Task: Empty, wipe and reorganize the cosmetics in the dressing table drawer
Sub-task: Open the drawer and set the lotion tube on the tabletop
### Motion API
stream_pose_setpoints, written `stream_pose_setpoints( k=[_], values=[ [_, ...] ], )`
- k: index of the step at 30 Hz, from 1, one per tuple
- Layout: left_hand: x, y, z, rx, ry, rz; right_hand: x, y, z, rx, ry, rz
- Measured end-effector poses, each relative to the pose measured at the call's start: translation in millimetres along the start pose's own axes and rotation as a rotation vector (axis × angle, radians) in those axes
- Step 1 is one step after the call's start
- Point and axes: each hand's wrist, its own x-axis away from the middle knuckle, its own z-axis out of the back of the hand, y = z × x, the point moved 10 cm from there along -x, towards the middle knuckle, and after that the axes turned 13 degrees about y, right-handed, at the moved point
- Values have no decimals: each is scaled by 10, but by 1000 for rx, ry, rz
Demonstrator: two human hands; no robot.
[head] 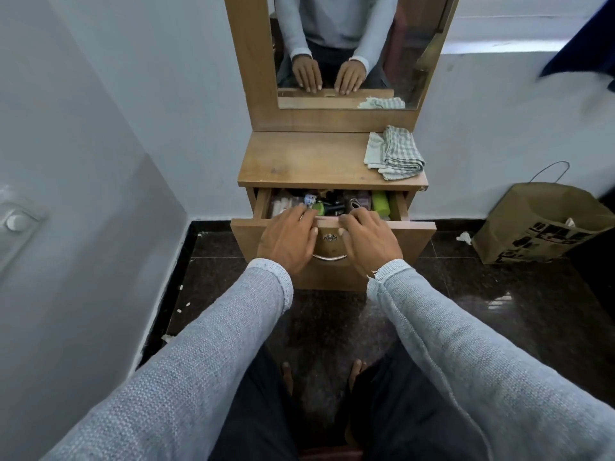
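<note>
The wooden dressing table's drawer (412,234) stands partly pulled out. My left hand (288,241) and my right hand (369,242) both grip the top edge of the drawer front, fingers curled over it, either side of a round metal handle (329,249). Inside the drawer lie several cosmetics: a green container (379,201) at the right, dark bottles (332,206) in the middle, pale tubes (283,204) at the left. My hands hide the nearer part of the contents. A folded checked cloth (396,153) lies on the right of the tabletop (299,161).
A mirror (342,51) rises behind the tabletop and reflects my hands. A brown paper bag (539,224) stands on the dark floor to the right, with a crumpled tissue (464,237) beside it. White walls close in on the left and behind.
</note>
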Motion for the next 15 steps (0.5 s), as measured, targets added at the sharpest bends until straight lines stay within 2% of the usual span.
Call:
stream_pose_setpoints(
  k=[3, 10, 15],
  values=[
    [76, -42, -53, 16, -53, 23, 14, -7, 22, -5, -29, -20],
    [252, -75, 42, 63, -85, 80, 127, -4, 21, -100, -198, -19],
    [370, -93, 103, 112, -98, 79, 240, -28, 56, -170, -254, -44]
  ],
)
